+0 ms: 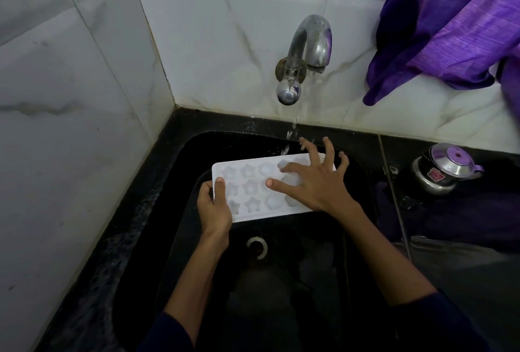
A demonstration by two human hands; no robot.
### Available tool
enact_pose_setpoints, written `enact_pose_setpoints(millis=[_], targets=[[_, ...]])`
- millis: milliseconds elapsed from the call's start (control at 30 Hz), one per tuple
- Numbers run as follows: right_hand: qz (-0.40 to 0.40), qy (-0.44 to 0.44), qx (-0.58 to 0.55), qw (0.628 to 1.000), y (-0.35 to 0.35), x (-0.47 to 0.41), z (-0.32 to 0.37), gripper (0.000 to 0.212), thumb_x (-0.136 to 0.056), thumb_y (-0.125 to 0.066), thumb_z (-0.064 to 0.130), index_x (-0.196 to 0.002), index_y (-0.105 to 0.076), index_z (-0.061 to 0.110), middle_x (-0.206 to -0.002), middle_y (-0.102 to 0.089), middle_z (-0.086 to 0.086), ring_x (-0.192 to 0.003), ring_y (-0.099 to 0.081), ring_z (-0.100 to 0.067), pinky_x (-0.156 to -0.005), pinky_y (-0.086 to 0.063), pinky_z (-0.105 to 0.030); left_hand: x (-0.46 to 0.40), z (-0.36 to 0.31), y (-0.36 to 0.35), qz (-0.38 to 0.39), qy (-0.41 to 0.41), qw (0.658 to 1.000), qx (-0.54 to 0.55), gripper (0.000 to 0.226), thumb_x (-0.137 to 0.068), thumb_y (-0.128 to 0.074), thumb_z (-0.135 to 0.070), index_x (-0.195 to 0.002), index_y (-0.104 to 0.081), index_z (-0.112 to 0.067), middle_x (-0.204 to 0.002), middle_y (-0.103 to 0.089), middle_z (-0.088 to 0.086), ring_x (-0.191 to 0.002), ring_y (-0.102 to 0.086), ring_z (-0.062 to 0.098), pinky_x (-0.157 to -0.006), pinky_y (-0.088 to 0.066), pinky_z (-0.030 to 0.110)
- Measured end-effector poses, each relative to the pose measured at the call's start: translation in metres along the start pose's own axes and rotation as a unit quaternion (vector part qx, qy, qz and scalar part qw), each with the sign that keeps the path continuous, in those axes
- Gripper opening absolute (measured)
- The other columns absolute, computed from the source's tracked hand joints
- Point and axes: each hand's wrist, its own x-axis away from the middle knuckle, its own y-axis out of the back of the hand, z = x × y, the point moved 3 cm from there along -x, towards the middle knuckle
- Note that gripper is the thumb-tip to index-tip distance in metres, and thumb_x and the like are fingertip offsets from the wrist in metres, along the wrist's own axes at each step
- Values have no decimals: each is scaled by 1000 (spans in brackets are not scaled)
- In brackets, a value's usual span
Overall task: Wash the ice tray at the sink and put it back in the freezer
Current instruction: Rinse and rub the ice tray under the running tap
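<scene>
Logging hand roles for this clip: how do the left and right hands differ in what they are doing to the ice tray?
The left hand grips the ice tray by its left short edge, thumb on top; the right hand lies over the tray's right part with fingers spread, gripping nothing. The left hand sits away from the water stream; the right hand's fingertips are close to where it falls. Both touch the tray over the black sink.
</scene>
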Motion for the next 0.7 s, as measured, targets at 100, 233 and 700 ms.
enact_pose_setpoints(millis=[100,233,700], targets=[[-40,2,34,999,6,-2,0,80,-55,-13,94,-102,-63,51,-158,-6,4,-141,18,-29,-106,14,-59,1,1,0,6,-3,1000,-7,20,-98,-45,-35,-82,-52,-25,-86,-65,-1,-71,-64,10,-49,-48,16],[-54,37,75,995,3,1,8,83,-58,-15,93,-112,-59,48,-159,-6,3,-142,16,-32,-106,15,-58,2,1,-2,-1,6,1000,2,22,-98,-45,-34,-80,-51,-25,-84,-64,-1,-70,-64,11,-46,-48,16],[-54,40,76,995,9,-4,7,81,-57,-13,94,-104,-61,49,-158,-6,3,-140,21,-28,-102,20,-55,-4,-9,3,0,-23,1000,4,19,-98,-46,-32,-82,-53,-23,-85,-65,-1,-72,-64,11,-45,-47,12]])
